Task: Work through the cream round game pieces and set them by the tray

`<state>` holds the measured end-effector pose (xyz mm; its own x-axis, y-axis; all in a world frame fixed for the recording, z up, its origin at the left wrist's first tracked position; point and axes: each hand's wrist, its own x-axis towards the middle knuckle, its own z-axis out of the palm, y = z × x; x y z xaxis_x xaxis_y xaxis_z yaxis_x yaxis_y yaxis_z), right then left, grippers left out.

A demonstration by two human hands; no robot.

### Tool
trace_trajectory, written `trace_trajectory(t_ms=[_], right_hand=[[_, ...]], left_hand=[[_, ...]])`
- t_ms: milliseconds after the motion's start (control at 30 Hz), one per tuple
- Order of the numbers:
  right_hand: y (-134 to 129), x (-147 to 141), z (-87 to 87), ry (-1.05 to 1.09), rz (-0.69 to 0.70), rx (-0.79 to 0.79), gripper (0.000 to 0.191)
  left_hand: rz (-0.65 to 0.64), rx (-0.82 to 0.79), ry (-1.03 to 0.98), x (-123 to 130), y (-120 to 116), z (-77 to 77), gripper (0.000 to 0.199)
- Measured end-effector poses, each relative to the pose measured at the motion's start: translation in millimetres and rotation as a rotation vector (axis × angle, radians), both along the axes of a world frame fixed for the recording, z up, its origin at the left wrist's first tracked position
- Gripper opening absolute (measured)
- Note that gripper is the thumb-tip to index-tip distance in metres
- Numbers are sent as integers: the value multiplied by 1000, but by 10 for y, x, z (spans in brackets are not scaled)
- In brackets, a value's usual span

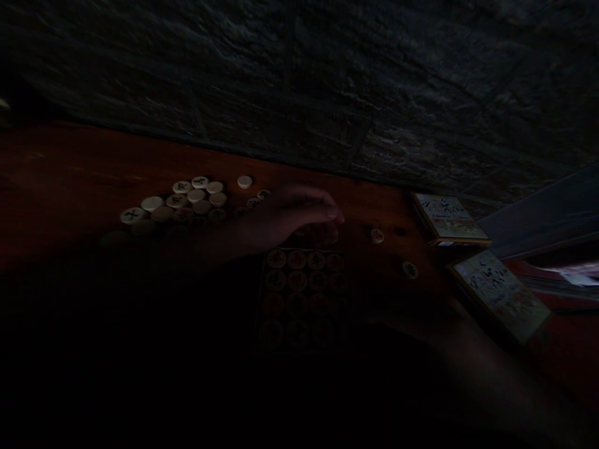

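At frame center, left hand [286, 216] loosely curled just above the grid of round pieces [297, 280]; can't tell if pinching anything. Right hand [433, 321], lower right, too dark to tell. Loose pieces [196, 196] left of center.

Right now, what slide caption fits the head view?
Left hand curled beside a grid of round pieces marked red or dark, with loose pale discs on the reddish-brown wooden table.

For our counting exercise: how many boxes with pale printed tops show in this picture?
2. The upper box is at right, near the stone wall; the lower box is just below it in the picture. Others may be hidden in the darkness.
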<state>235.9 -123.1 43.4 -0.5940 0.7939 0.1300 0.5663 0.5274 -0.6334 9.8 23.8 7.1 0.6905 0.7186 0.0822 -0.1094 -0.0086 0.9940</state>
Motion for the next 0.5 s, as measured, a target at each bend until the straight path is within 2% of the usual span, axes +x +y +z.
trace_trajectory(t_ms=[300, 500], right_hand=[[-15, 33, -54, -19, -44, 45, 60], [-24, 72, -63, -36, -15, 41, 58]], left_hand=[[9, 5, 10, -2, -13, 9, 22], [8, 18, 24, -5, -5, 10, 22]])
